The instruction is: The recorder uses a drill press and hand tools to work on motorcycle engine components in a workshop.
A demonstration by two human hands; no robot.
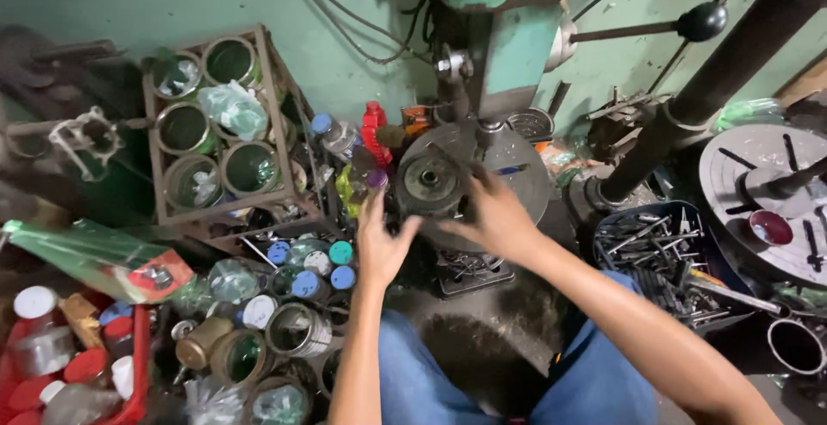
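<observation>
A dark round metal part (430, 181) with a central hub lies on the grey round table (521, 162) of a green drill press. My left hand (382, 237) is at the part's lower left edge, fingers spread, thumb touching the rim. Over the part's right side my right hand (494, 215) reaches in, its fingertips on the rim and the table. Neither hand lifts the part. My knees in blue jeans show below.
A metal rack (226, 124) of tins stands at left. Jars and cans with coloured lids crowd the floor (293, 296). A blue tray of bolts and tools (663, 248) lies at right, beside a slotted round plate (762, 197) and a dark column (715, 80).
</observation>
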